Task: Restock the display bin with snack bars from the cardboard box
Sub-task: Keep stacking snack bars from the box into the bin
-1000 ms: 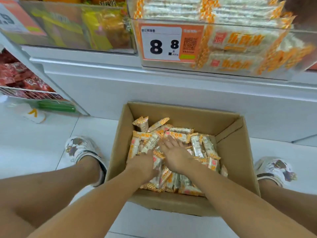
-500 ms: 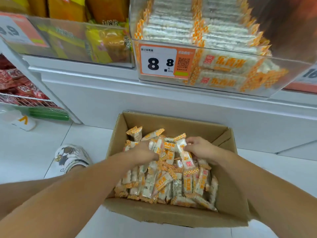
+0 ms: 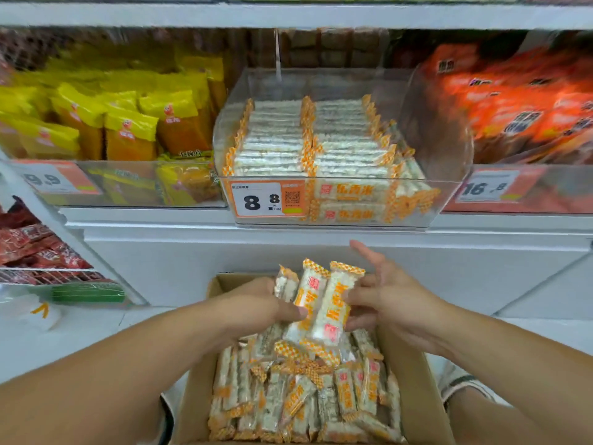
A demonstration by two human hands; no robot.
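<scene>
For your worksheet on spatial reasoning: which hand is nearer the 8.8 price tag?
Left. The left hand lies almost straight below the price tag; the right hand lies below and further to its right.

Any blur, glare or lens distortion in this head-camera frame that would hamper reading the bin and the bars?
Head view: wide-angle bending bows the white shelf edge; motion blur smears the orange packets at right and the yellow packets at left; faint glare on the clear plastic display bin; the white-and-orange snack bars held between both hands stay fairly sharp; lighting even, no hard shadows.
</scene>
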